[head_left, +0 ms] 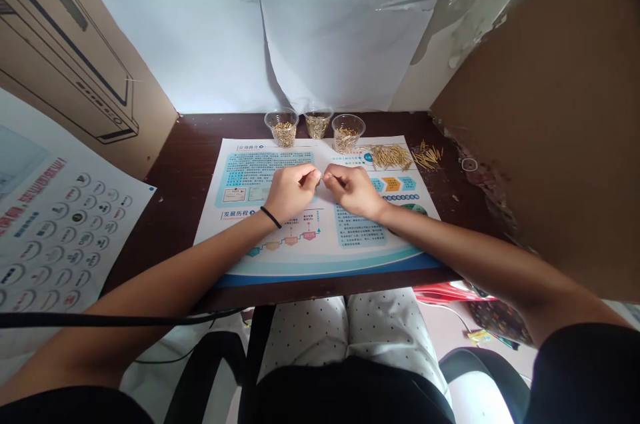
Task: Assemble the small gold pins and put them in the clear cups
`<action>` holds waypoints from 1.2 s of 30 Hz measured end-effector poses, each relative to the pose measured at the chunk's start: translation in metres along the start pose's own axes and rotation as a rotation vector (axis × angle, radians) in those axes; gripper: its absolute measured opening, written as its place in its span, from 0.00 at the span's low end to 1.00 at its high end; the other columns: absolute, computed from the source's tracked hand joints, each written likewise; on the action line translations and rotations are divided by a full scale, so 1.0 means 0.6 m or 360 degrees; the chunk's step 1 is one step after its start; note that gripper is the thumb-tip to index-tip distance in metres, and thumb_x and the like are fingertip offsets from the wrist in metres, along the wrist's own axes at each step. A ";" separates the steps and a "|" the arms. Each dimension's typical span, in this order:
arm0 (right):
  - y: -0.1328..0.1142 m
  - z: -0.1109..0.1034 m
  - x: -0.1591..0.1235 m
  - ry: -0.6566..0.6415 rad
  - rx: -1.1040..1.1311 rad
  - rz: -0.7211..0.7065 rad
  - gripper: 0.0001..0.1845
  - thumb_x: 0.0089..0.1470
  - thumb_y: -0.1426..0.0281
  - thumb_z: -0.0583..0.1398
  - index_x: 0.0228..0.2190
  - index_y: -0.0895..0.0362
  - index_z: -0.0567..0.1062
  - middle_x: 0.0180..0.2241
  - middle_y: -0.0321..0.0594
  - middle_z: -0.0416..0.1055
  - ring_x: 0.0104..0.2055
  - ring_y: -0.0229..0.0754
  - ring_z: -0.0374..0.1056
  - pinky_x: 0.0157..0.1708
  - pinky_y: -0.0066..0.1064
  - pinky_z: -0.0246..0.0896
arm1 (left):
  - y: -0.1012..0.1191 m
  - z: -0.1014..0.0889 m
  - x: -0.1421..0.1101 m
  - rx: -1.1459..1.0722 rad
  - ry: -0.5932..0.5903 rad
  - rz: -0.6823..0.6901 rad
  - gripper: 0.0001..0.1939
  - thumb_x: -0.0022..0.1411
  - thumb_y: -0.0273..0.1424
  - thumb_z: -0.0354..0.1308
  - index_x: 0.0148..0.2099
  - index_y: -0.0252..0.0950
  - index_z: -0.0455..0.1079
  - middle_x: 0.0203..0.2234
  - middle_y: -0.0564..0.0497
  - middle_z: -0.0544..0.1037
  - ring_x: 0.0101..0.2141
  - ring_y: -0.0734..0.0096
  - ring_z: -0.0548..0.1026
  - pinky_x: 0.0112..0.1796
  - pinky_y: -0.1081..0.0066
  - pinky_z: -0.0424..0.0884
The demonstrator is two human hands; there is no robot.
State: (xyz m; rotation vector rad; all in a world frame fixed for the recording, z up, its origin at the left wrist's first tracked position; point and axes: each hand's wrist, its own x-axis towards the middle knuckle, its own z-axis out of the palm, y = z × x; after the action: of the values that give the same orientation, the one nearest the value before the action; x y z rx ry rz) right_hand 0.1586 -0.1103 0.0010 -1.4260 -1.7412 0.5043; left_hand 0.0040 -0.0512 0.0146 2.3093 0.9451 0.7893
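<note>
My left hand (294, 192) and my right hand (353, 191) meet above a printed sheet (320, 257). Both are closed in a pinch, thumb against curled fingers, with the fingertips almost touching. Anything pinched there is too small to make out. Just beyond the hands stand three clear plastic cups: the left cup (283, 124) and the right cup (348, 133) contain small gold-coloured metal pieces, and the middle cup (318, 123) contains paler ones. To the right of my right hand lies a pile of thin gold-coloured pins (390, 157), with a smaller heap of pins (428, 155) beside it.
The dark brown table (165, 157) is walled by a cardboard box (85, 37) on the left, white sheeting (200, 37) behind and a cardboard panel (560, 131) on the right. Another printed sheet (60, 224) stands at left. A black cable (125, 321) crosses the lower left.
</note>
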 end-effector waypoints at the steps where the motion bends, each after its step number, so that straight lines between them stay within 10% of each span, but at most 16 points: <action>1: 0.000 0.001 0.000 0.0010 -0.0003 -0.0006 0.15 0.58 0.66 0.50 0.21 0.55 0.60 0.17 0.31 0.54 0.21 0.32 0.49 0.24 0.30 0.45 | 0.002 0.002 -0.001 0.0015 0.0006 0.0000 0.16 0.62 0.30 0.49 0.21 0.34 0.63 0.14 0.55 0.64 0.19 0.77 0.59 0.25 0.72 0.54; 11: -0.001 0.002 0.006 0.0011 0.0141 0.0156 0.15 0.60 0.63 0.51 0.24 0.57 0.66 0.18 0.32 0.60 0.22 0.33 0.54 0.25 0.30 0.50 | -0.004 -0.010 0.007 -0.0635 -0.0167 -0.0277 0.13 0.63 0.32 0.49 0.26 0.34 0.64 0.19 0.52 0.72 0.17 0.79 0.67 0.21 0.76 0.61; 21: 0.000 0.005 0.005 0.0007 0.0588 0.0397 0.14 0.59 0.58 0.53 0.30 0.56 0.66 0.21 0.35 0.70 0.18 0.34 0.62 0.21 0.29 0.57 | -0.016 -0.009 0.007 -0.0470 -0.0053 -0.0194 0.08 0.62 0.29 0.51 0.30 0.35 0.64 0.21 0.53 0.73 0.19 0.79 0.65 0.22 0.76 0.61; 36: 0.002 0.002 0.004 0.0072 0.0171 0.0118 0.10 0.57 0.67 0.51 0.24 0.55 0.62 0.20 0.32 0.56 0.23 0.34 0.50 0.26 0.32 0.47 | -0.016 -0.007 0.004 -0.0359 -0.0099 -0.0021 0.11 0.64 0.32 0.51 0.29 0.34 0.66 0.20 0.54 0.72 0.21 0.78 0.70 0.27 0.75 0.65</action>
State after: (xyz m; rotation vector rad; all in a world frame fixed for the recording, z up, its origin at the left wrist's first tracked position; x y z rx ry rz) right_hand 0.1583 -0.1076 0.0004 -1.4190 -1.6058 0.5922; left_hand -0.0017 -0.0426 0.0122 2.1178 0.8001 0.7724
